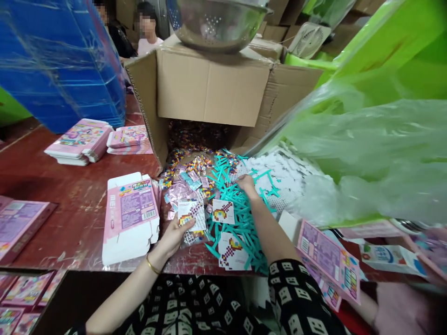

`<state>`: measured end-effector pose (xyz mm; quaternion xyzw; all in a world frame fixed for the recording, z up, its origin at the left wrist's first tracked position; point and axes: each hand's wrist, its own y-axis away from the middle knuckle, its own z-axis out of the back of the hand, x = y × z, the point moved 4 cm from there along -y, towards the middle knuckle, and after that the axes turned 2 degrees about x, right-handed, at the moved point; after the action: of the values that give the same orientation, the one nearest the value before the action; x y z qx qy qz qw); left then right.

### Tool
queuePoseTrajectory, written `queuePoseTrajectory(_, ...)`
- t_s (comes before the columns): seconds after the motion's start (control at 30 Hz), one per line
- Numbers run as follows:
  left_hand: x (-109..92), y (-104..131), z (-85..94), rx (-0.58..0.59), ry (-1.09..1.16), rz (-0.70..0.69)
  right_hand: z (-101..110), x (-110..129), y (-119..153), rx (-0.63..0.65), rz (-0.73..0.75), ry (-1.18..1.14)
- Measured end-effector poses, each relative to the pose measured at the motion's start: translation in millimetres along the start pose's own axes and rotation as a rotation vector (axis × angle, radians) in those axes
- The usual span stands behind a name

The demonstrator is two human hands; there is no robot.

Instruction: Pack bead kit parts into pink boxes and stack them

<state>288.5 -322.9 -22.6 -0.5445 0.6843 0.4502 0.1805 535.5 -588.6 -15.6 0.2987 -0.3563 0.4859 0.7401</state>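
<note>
My left hand [176, 235] is closed on a small stack: a pixel-picture card [192, 216], with a white grid piece and a clear bag of coloured beads against it. My right hand [247, 184] reaches over a heap of teal plastic sticks [240, 221]. Its fingers are bent together beside a white mesh piece [231, 177]; what they hold, if anything, is hidden. One pixel-picture card [223, 212] lies between my hands, and more cards [232, 253] lie nearer me on the sticks. Small pink and blue packets [179, 184] and bead bags [200, 164] lie beyond my left hand.
A cardboard box [213, 83] opens toward me, with a metal colander [216, 23] on top. White pieces [289, 174] pile up at right beside plastic sheeting [366, 139]. Flat pink boxes [131, 209] lie left. At right, a person's arm [365, 304] is near pink boxes [328, 258].
</note>
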Motion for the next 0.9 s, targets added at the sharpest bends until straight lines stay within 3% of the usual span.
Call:
queuePoseTrajectory(0.1,-2.0,0.0,3.8,0.010,-0.015,-0.044,11.8,17.8,4.3,-0.027,0.061,-0.067)
queuePoseTrajectory(0.17,-2.6,-1.0,5.7,0.017,-0.045,-0.064,19.7,26.3,26.6,-0.039,0.115,-0.128)
queuePoseTrajectory(0.23,-1.5,-1.7,5.1,0.027,-0.072,-0.074,16.9,32.0,69.5,0.065,0.227,-0.227)
queuePoseTrajectory(0.33,0.5,0.0,-2.3,0.043,-0.123,-0.101,-1.7,41.7,161.5,0.319,0.566,-0.383)
queuePoseTrajectory(0.4,1.3,3.3,-11.4,0.076,-0.191,-0.117,-7.4,41.6,212.7,0.227,0.698,-0.395)
queuePoseTrajectory(0.47,2.7,6.8,-21.4,0.130,-0.276,-0.115,-7.5,36.0,241.8,0.082,0.723,-0.371)
queuePoseTrajectory(0.53,6.2,8.7,-30.5,0.182,-0.342,-0.096,-0.1,24.3,249.8,-0.054,0.649,-0.349)
queuePoseTrajectory(0.6,14.1,9.1,-39.4,0.229,-0.374,-0.050,12.9,6.6,245.2,-0.140,0.468,-0.403)
queuePoseTrajectory(0.67,24.7,9.4,-50.4,0.273,-0.381,-0.023,21.3,-11.6,237.8,-0.026,0.218,-0.574)
queuePoseTrajectory(0.77,37.1,12.6,-74.8,0.347,-0.445,-0.137,26.8,-24.3,236.2,0.328,-0.063,-0.811)
queuePoseTrajectory(0.8,39.8,14.3,-84.7,0.381,-0.482,-0.198,32.4,-25.4,236.3,0.369,-0.097,-0.842)
queuePoseTrajectory(0.9,46.5,17.5,-116.3,0.491,-0.578,-0.324,61.8,-26.7,231.2,0.304,-0.084,-0.856)
